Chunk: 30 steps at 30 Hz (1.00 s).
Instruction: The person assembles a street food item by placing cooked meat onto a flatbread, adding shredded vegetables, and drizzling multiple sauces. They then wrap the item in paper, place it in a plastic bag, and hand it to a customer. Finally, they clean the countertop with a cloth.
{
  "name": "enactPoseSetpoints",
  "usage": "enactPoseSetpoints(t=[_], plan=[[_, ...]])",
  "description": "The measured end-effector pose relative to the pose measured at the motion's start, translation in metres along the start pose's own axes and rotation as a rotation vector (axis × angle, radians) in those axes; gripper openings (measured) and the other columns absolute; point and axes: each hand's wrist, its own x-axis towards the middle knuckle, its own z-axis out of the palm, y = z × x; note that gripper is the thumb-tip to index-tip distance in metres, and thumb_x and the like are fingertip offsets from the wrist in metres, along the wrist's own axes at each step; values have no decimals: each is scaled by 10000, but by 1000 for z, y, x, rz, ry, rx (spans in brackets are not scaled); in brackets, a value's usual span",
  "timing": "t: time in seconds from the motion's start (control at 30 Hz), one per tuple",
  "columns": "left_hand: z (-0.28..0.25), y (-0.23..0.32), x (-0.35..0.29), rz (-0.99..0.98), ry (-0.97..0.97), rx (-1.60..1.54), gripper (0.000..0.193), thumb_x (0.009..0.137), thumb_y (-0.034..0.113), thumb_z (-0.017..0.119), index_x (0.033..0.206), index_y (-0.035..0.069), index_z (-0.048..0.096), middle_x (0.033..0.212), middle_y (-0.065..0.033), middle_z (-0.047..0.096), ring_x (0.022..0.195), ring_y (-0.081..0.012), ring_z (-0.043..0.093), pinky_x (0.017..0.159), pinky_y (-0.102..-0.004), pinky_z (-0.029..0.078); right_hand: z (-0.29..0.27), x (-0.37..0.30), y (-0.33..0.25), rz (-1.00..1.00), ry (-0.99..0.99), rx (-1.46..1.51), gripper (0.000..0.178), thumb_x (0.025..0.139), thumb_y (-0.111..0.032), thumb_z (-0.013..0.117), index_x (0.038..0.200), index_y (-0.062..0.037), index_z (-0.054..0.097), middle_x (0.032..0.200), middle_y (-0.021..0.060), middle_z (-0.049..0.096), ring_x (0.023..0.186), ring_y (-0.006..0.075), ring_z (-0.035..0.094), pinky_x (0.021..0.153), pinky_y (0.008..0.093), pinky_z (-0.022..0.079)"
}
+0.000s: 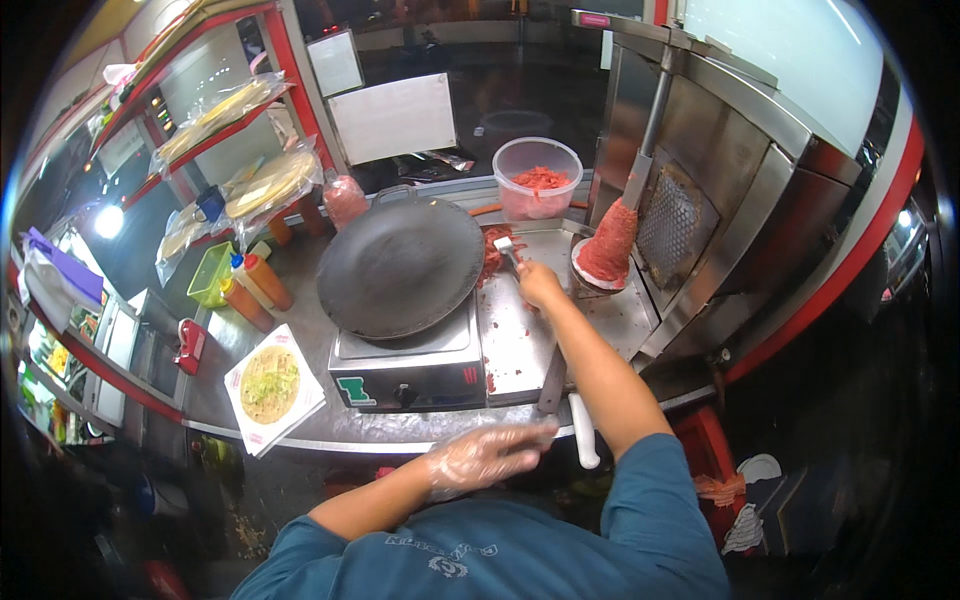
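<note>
My right hand (540, 284) is closed round the handle of a utensil with a pale, squared head (504, 244). That head is over a pile of reddish shredded meat (493, 258) on the metal tray (515, 350). In a clear plastic glove, my left hand (485, 460) hangs in front of the counter edge, fingers stretched out and holding nothing. A white-handled knife (584, 430) lies near my right forearm. To the left, a round flatbread (270, 384) topped with shredded lettuce rests on white paper (252, 430).
A large black flat pan (400, 265) sits on the stove (405, 365). Beside the tray, a cone of meat (608, 250) stands on a spit by the steel grill (690, 220). Behind is a clear tub (537, 160) of meat. Sauce bottles (262, 282) and a green basket (210, 274) stand left.
</note>
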Motion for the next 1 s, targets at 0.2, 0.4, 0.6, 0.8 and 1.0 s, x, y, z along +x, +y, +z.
enactPoseSetpoints(t=[0.2,0.4,0.6,0.8,1.0], plan=[[0,-40,-129,-72,124,273,528,1087,347,563,1543,87,495,1421,-131,643,1320,-282,612,1133,-408,464,-2,-26,-46,-165,227,-274,306,992,-329,648,1178,-116,764,1061,243,740,1004,429,718,875,531,555],[1,-144,-271,-149,1200,-519,384,1066,213,622,1382,-3,606,1213,-159,719,1090,-241,723,966,-386,576,-32,-53,-21,-304,391,-295,309,974,-259,665,1192,-63,761,990,268,726,923,434,727,804,476,565],[-60,-235,-414,240,1884,219,618,1001,166,654,1541,2,403,1514,-200,520,1396,-325,523,1196,-456,393,-49,-79,-84,-332,387,-426,323,1002,-282,644,1123,-9,768,930,239,758,836,274,735,795,420,545],[-142,-231,-461,-683,1334,660,1152,831,483,803,1663,55,131,1701,-197,239,1588,-366,202,1268,-600,136,-9,-172,-188,-298,131,-5,329,1046,-156,634,1325,3,701,832,-37,657,738,50,541,676,238,447],[-184,-270,-435,-767,935,774,1392,725,805,725,1667,20,66,1740,-169,145,1610,-332,135,1266,-646,39,199,-266,-246,-548,-100,-133,312,1034,-204,661,1285,-34,734,833,35,710,752,77,580,675,277,476]])
